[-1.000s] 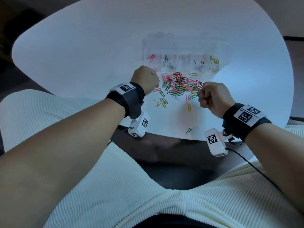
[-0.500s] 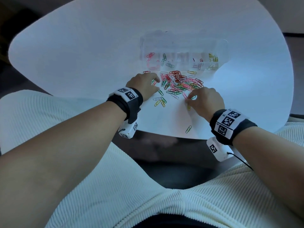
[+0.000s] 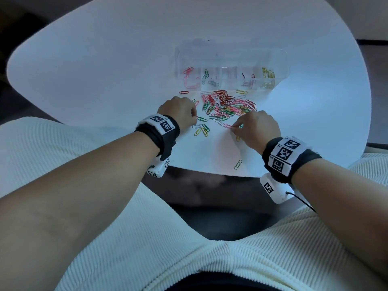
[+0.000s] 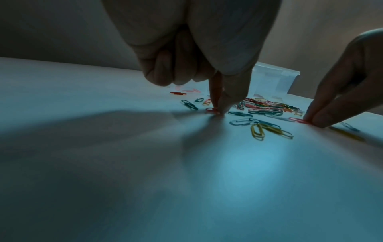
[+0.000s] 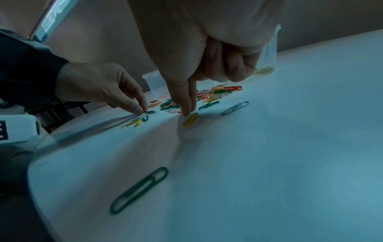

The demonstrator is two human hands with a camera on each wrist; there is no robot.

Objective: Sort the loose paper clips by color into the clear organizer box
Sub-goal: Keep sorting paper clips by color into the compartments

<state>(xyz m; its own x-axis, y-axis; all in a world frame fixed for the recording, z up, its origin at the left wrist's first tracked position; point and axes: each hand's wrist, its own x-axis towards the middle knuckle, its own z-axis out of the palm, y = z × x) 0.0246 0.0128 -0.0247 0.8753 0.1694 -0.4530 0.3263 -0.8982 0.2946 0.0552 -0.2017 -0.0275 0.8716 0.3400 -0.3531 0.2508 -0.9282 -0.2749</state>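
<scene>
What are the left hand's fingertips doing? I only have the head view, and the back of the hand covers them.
Observer: The left wrist view shows the left hand with thumb and index tips down on the table, pinching a red paper clip that lies on the surface.
Operator: And its other fingers?
Observer: They are curled into the palm and hold nothing that I can see.
Operator: Is the yellow clip half under the right hand being held?
Observer: No. In the right wrist view the yellow clip lies flat beside the right hand's thumb and index tips, not between them. The left wrist view shows them pinching a pink paper clip.
</scene>
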